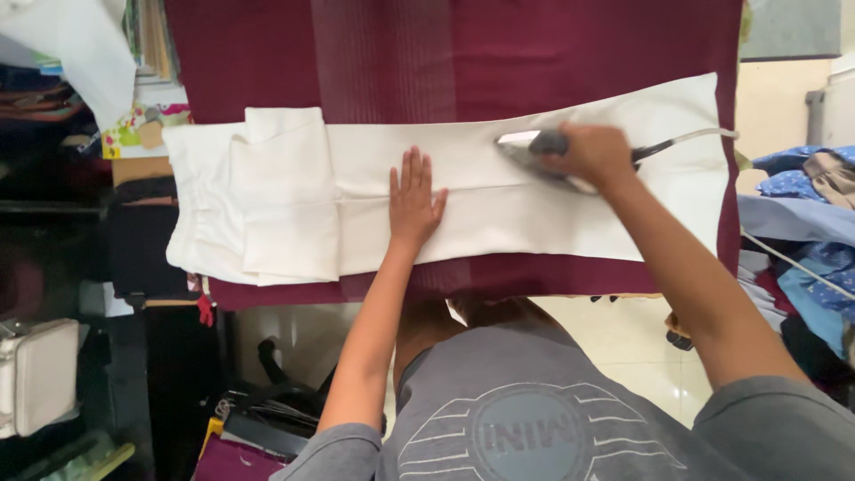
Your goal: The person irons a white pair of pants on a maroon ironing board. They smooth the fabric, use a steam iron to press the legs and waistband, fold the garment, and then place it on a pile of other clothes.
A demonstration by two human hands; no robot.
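Note:
A pair of white trousers [499,178] lies flat along a table covered with a maroon cloth [445,53]. The waist end is at the left, where one part is folded back over itself [285,196]. My left hand [414,200] presses flat on the middle of the trousers, fingers spread. My right hand [595,153] grips the handle of a clothes iron [532,147], whose soleplate rests on the fabric to the right of my left hand. The iron's cord [690,136] runs off to the right.
A pile of blue and grey clothes [802,214] sits at the right. Stacked items and shelves fill the left side, with a pale bag [36,374] low down. Dark bags [267,410] lie on the floor under the table edge.

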